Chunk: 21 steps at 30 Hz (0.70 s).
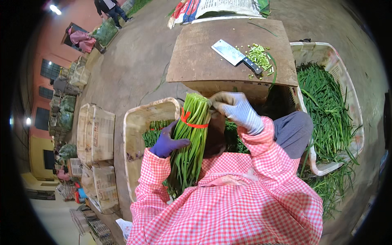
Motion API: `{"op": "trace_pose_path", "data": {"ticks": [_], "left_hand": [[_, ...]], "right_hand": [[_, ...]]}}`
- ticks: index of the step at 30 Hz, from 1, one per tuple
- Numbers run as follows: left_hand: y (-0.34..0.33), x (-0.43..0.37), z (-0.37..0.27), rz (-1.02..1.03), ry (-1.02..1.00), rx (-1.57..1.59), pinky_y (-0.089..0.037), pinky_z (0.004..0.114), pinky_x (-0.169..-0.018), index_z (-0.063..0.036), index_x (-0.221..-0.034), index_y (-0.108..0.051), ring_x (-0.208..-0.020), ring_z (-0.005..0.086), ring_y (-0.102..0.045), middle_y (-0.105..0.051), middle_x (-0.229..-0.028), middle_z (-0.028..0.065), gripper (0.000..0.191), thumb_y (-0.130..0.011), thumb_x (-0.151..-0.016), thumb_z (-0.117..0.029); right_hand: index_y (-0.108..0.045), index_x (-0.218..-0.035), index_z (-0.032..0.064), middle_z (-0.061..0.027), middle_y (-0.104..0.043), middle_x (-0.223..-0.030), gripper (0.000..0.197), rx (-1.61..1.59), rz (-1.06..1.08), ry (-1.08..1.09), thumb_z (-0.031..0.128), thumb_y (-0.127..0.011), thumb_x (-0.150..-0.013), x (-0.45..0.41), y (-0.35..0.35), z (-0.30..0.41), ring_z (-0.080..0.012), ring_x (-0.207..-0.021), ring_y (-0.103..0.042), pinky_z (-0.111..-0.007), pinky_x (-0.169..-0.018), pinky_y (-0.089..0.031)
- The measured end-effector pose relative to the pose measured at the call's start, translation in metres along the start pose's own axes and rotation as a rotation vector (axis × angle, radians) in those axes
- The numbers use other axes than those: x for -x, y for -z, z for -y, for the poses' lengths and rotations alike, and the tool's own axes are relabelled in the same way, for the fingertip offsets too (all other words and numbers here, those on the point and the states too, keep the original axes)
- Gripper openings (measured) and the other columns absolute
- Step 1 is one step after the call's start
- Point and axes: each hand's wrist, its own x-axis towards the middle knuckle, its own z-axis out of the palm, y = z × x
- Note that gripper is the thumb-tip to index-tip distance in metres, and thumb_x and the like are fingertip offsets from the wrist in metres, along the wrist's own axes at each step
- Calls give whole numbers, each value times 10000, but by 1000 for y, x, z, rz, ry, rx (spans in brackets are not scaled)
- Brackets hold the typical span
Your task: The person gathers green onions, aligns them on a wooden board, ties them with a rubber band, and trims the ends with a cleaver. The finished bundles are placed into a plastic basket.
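My left hand (pixel 169 139), in a purple glove, grips a thick bunch of long green stems (pixel 191 144), possibly garlic chives. An orange-red tie (pixel 196 125) circles the bunch below its evenly cut ends, which point up and away from me. At those cut ends is my right hand (pixel 234 107), in a white-and-blue striped glove. Its thumb and forefinger are pinched together at the edge of the bunch; whether they hold a stem is too small to tell. Beyond both hands, a cleaver (pixel 235 56) with a black handle lies on a wooden board (pixel 196 58), touching chopped stem ends (pixel 259 57).
To the right stands a plastic crate (pixel 352 88) of loose greens (pixel 324 107). At the left, another crate (pixel 130 159) holds tied bunches (pixel 150 134). Stacked crates (pixel 99 134) stand farther left. Two people (pixel 81 39) are in the far upper left, near bagged greens (pixel 105 32).
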Motion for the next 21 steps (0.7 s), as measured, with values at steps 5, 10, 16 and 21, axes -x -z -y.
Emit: {"op": "trace_pose_path", "data": {"ticks": [5,10,16,21], "left_hand": [[10,-3,12,-31,93,145,-460,301,-869,44,-1277,-436,-949,146,-577,-611,-1084,81,692,-746,-676,-109],[6,-7,12,-6,71,170,-467,299,-856,27,-1306,-415,-937,143,-582,-609,-1095,74,709,-726,-681,-99],[6,-9,10,-1,110,120,-457,303,-868,32,-1317,-393,-959,151,-577,-594,-1121,80,750,-721,-660,-121],[11,-8,18,-9,101,34,-452,313,-875,24,-1333,-373,-969,163,-573,-584,-1134,86,793,-735,-645,-132]], "right_hand": [[-628,-1033,24,-159,-638,-876,282,770,-267,91,154,-630,-783,13,32,-55,-232,-780,-644,-311,-689,-515],[-609,-1038,34,-137,-578,-808,337,798,-194,370,140,-667,-724,-12,-3,-3,-249,-673,-596,-329,-621,-489],[-610,-987,50,-130,-570,-854,285,981,-47,462,187,-656,-741,-28,-10,-4,-303,-754,-601,-372,-641,-500],[-607,-889,55,-141,-558,-851,195,1152,101,444,201,-632,-763,-32,-9,13,-323,-746,-601,-399,-630,-501]]}}
